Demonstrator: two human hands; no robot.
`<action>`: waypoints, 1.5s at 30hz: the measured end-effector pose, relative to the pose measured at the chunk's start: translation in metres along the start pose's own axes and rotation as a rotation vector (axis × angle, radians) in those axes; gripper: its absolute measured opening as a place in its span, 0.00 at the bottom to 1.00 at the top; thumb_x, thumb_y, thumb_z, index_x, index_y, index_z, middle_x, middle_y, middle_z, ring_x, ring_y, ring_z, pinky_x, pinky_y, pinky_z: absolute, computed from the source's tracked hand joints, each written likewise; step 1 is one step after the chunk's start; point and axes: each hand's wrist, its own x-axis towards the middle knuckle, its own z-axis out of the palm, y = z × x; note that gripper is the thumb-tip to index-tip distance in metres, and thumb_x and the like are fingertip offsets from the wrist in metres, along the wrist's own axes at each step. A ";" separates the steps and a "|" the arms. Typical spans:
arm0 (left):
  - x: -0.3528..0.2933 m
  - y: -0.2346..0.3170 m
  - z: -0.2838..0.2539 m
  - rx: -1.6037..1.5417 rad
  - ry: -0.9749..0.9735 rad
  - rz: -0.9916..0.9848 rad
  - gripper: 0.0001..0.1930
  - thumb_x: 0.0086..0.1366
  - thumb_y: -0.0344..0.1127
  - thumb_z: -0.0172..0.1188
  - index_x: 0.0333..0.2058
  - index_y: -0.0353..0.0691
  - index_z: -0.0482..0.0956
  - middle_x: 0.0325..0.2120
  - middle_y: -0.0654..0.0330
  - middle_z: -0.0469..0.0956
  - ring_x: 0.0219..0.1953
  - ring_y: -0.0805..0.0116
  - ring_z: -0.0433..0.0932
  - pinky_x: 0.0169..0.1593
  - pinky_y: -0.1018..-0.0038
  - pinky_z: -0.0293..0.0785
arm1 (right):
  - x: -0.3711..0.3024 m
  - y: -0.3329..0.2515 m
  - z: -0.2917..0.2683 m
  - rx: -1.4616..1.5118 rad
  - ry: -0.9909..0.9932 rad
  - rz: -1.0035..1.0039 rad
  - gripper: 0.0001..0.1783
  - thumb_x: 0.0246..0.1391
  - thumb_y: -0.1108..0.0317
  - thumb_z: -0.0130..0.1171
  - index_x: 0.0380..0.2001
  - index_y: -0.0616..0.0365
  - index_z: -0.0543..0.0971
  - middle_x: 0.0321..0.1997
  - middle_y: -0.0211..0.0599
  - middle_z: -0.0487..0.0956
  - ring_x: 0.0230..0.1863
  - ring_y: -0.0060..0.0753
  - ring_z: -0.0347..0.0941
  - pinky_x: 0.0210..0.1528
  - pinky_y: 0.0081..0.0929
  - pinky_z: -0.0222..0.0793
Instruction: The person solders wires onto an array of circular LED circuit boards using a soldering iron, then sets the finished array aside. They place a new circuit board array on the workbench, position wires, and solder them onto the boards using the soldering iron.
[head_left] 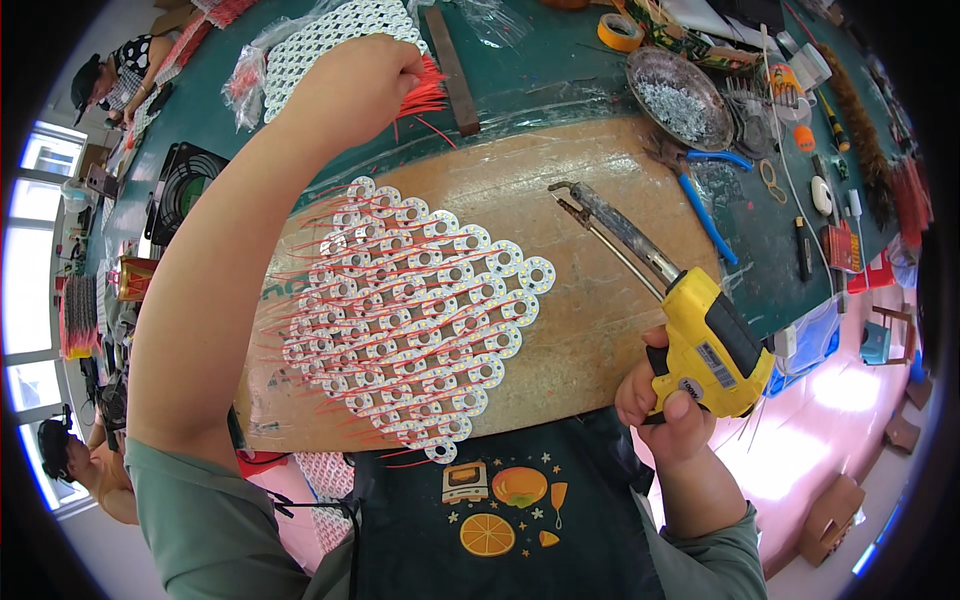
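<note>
My right hand (pixel 668 408) grips a yellow and black soldering gun (pixel 715 345), its long metal tip pointing up and to the left above the board. Over at the far left, my left hand (pixel 365 85) is closed beside a bundle of red wires (pixel 425 92); its fingertips are hidden, so what they hold does not show. On the brown wooden board (pixel 600 210) in front of me lies a diamond-shaped panel of small round white LED boards (pixel 440 300). Thin red wires run across its rows and stick out past its left edge.
Another sheet of white LED boards (pixel 340 35) lies under and behind my left arm. A metal bar (pixel 452 75) is near it. Toward the far right are a bowl of clear bits (pixel 685 100), blue-handled pliers (pixel 708 215) and orange tape (pixel 620 32). A black fan (pixel 185 185) stands left. Two people are at far left.
</note>
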 end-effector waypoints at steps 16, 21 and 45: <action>-0.040 0.015 0.007 -0.419 -0.117 -0.445 0.10 0.64 0.38 0.61 0.39 0.38 0.82 0.29 0.55 0.81 0.31 0.62 0.79 0.39 0.67 0.74 | -0.001 0.001 -0.002 0.009 -0.001 0.003 0.43 0.49 0.53 0.73 0.61 0.67 0.66 0.22 0.29 0.69 0.21 0.23 0.65 0.26 0.22 0.64; -0.048 0.014 0.008 -0.192 -0.076 -0.238 0.09 0.63 0.36 0.62 0.38 0.39 0.83 0.32 0.53 0.81 0.34 0.57 0.80 0.40 0.65 0.74 | 0.000 0.000 0.000 0.001 0.003 0.003 0.44 0.49 0.53 0.74 0.61 0.67 0.66 0.22 0.29 0.69 0.21 0.23 0.65 0.25 0.22 0.64; -0.018 0.003 0.022 -0.172 -0.187 -0.034 0.07 0.61 0.32 0.61 0.35 0.35 0.80 0.33 0.51 0.79 0.39 0.51 0.79 0.44 0.61 0.74 | 0.000 0.002 -0.002 0.007 0.015 -0.015 0.43 0.49 0.54 0.73 0.60 0.69 0.67 0.22 0.30 0.69 0.20 0.23 0.64 0.24 0.22 0.64</action>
